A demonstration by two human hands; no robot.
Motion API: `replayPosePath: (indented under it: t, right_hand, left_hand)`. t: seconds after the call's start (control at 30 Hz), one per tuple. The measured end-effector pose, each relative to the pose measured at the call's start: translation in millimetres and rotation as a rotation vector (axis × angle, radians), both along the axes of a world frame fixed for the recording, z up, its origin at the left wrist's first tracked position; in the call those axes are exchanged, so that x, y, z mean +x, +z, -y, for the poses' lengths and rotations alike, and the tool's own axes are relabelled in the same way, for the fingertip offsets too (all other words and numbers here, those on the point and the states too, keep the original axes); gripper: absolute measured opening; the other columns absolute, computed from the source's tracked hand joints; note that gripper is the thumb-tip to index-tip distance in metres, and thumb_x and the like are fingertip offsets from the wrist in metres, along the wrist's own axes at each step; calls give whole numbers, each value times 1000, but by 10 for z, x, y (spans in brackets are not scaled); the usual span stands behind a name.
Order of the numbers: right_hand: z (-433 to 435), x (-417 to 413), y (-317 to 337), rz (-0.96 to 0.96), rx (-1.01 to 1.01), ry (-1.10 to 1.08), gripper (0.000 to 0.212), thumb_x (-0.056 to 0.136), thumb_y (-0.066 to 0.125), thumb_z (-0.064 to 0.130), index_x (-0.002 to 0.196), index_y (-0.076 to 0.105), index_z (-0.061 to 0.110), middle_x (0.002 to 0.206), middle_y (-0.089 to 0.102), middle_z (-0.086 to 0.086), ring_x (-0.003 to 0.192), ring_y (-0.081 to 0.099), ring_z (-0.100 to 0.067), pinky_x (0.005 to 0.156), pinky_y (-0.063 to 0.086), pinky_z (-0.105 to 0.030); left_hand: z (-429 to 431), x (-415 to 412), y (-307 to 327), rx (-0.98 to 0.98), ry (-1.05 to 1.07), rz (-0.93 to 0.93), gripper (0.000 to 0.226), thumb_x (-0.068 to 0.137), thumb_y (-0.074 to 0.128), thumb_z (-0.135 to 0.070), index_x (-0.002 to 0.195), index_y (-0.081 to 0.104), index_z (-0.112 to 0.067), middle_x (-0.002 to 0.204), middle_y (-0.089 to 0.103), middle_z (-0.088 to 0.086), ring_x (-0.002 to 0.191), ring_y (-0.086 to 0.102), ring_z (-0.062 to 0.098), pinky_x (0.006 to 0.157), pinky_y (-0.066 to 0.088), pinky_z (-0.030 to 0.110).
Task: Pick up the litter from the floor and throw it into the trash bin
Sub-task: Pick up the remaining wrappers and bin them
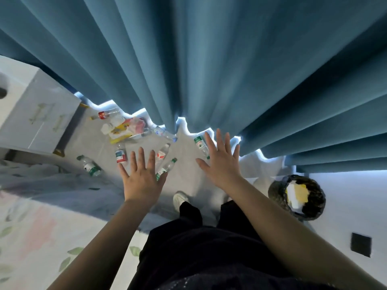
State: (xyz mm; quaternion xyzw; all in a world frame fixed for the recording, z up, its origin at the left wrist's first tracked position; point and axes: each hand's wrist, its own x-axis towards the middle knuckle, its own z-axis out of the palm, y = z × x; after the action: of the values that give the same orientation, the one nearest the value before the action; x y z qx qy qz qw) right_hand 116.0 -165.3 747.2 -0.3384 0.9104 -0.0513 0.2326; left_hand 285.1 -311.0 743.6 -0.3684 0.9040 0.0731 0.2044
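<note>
Litter (123, 128) strewn along curtain hem (163, 114), narrow floor (186, 149) strip, trash bin (274, 193) right

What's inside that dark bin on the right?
The trash bin holds a yellow piece of litter and white scraps lying on top. Anything beneath them, and the bin's bottom, is covered.

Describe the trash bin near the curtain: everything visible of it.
The trash bin is round and dark, lined with what looks like a crinkled black bag folded over its rim. It stands upright on the pale floor at the person's right, just below the blue curtain hem. Yellow and white scraps lie inside. The left hand and right hand are both apart from it.
</note>
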Motion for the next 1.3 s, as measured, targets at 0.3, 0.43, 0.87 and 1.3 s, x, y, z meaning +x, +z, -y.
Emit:
replayPosePath:
  t: [0.3,0.43,0.87,1.3]
  right_hand:
    - [754,70,-212,37,81,216,80,93,40,58,153,-6,32,161,-14,-2,147,-14,-31,117,1,-58]
    - [1209,-9,-297,110,88,334,80,94,43,56,154,-3,31,162,-14,-3,148,-14,-31,117,2,-58]
    - [3265,-157,-515,144,200,712,82,93,48,49,153,-6,31,162,-13,-3,148,-12,-31,117,5,-57]
    - [5140,135,-2900,279,448,384,82,91,55,42,153,2,31,162,-8,-3,148,-5,-33,114,18,-59]
  left_hand:
    - [560,266,-146,39,254,8,76,93,22,-64,152,-6,-25,161,-10,8,147,-11,28,114,0,62]
    - [836,292,-175,55,366,50,77,93,23,-64,153,-3,-24,161,-10,8,147,-12,29,114,-1,62]
    - [2147,350,-393,70,607,35,75,94,28,-60,152,-1,-24,161,-10,8,147,-12,29,113,0,62]
    - [4498,454,-2843,225,321,123,72,94,38,-54,152,12,-20,161,1,9,148,-1,28,115,4,61]
